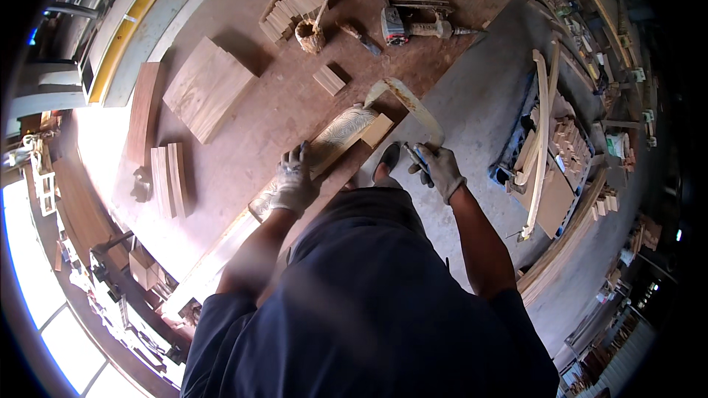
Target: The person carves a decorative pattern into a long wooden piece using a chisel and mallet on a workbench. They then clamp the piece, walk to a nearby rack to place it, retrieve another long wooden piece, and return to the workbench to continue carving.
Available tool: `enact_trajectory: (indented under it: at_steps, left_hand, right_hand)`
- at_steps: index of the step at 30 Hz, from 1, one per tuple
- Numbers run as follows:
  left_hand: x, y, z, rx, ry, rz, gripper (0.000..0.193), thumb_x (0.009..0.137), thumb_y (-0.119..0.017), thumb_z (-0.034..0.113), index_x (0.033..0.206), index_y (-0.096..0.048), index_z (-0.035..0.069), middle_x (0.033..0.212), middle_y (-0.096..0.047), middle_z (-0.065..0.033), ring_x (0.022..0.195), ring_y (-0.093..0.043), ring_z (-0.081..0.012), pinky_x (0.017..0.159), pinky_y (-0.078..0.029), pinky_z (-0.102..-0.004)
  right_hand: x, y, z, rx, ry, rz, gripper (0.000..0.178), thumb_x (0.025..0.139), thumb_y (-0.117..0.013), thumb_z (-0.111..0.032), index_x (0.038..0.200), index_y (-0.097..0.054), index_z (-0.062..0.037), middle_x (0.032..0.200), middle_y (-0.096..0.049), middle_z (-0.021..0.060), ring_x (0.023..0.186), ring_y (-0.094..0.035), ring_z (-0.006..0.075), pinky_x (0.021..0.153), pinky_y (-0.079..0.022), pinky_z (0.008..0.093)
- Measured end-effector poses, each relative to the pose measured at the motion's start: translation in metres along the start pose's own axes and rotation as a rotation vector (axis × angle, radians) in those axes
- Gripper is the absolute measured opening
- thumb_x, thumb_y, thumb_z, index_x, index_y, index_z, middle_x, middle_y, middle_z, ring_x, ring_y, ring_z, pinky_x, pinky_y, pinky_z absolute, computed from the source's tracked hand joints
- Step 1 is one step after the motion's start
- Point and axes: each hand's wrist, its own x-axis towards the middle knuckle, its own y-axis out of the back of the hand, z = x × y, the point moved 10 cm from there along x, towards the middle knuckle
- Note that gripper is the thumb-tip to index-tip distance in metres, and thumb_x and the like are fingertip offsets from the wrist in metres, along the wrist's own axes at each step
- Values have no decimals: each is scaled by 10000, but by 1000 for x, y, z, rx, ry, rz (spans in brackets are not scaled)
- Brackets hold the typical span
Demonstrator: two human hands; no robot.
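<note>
Left hand: resting on patterned strip, grip unclear; right hand: clutching blue tool. We are judging work part-done: pale band curling loose, upper centre.

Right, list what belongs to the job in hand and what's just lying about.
Seemingly in the job:
- patterned strip, under the left hand
- pale curved strip, near the right hand
- small tool, in the right hand's grip

Apparently just lying about:
- power tool
- large wooden panel
- small wooden block
</note>
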Motion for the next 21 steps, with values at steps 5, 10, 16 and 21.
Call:
enact_trajectory:
  at_steps: [5,10,16,21]
  left_hand:
    - [-13,2,-5,11,59,-71,951,768,-868,278,1533,-360,32,1427,-499,-237,1268,-473,-446,1081,-419,-532]
    - [-14,1,0,20,40,-51,962,761,-873,288,1537,-360,44,1419,-497,-237,1260,-475,-447,1078,-419,-536]
    - [-14,-1,4,22,12,-63,987,747,-881,309,1538,-354,42,1402,-500,-240,1250,-478,-445,1069,-420,-541]
    - [-7,4,9,9,28,-149,958,762,-872,346,1524,-383,33,1410,-503,-247,1266,-477,-450,1075,-425,-531]
  right_hand:
    - [27,-15,23,22,-13,-92,304,1037,-623,-328,1013,-718,-40,730,-716,59,457,-542,77,424,-415,247]
    - [40,-30,30,44,-24,-136,318,1022,-647,-310,1010,-712,1,748,-737,93,494,-590,96,472,-457,258]
    - [48,-33,36,4,4,-119,299,1011,-664,-338,916,-728,-62,685,-643,-21,490,-534,55,421,-400,254]
    - [51,-34,40,-49,-19,-128,308,1022,-642,-299,1048,-726,-3,758,-749,94,514,-619,93,470,-462,262]
